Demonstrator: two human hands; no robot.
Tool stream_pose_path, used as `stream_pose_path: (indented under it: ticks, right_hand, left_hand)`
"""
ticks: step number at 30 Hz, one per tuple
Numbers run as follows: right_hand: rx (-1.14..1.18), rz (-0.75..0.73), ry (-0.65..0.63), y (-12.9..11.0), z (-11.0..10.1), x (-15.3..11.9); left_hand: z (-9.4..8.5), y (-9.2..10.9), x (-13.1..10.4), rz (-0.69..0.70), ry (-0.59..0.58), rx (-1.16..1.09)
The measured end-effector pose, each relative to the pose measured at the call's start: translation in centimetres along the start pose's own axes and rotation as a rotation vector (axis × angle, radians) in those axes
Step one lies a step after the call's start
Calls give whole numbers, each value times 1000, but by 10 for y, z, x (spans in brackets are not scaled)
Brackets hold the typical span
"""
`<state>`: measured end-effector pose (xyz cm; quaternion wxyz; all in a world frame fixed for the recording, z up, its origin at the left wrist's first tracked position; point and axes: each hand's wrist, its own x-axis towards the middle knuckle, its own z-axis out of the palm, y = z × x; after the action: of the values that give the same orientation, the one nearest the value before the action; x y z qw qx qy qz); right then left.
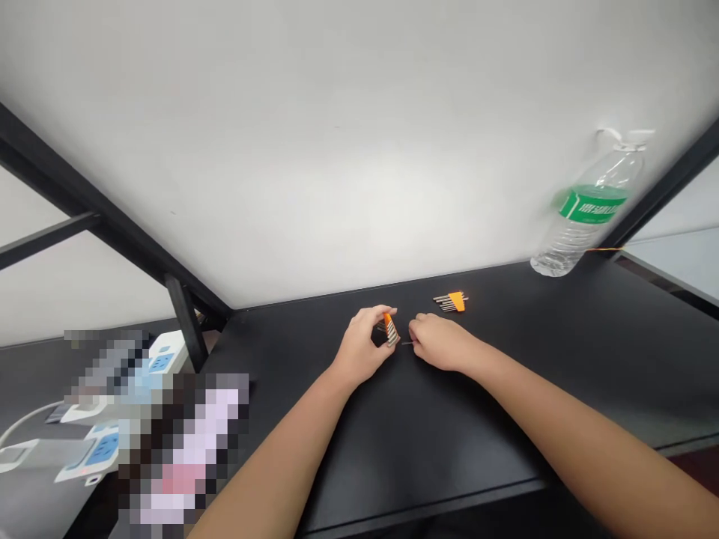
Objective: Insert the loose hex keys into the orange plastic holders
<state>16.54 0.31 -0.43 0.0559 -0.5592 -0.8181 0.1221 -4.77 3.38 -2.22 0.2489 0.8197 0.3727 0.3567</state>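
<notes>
My left hand [362, 344] grips a hex key set [389, 329] between thumb and fingers; its orange holder stands tilted with several silver keys in it. Just to the right, my right hand [441, 340] is closed in a pinch. A thin hex key [407, 343] sticks out of these fingers toward the left hand, with a small gap between its tip and the set. Most of that key is hidden by the fingers. A second hex key set [457, 301], also with an orange holder, lies on the black table [416, 449] behind my right hand.
At the back right, a large clear bottle [595, 206] with a green label stands near the white wall [359, 150]. White power strips [101, 449] with blue sockets lie at the left beyond a black metal frame [188, 322]. A blurred-out patch [191, 449] covers something beside the table's left edge.
</notes>
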Motion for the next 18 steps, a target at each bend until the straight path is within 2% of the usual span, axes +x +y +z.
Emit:
stream_pose_path:
  ticks: [4,7,11,18]
  right_hand:
    - [-65,17,-8,-9,-3,-2]
    - [160,16,53,-5,-9,-1]
    - [528,-65,81,0,-15,-1]
    - [637,-69,128,0,-12,1]
  left_hand:
    - [1,1,0,26,26,7]
    - [1,1,0,42,12,37]
    - [0,2,0,43,-24,72]
    - [0,5,-1,41,-46,86]
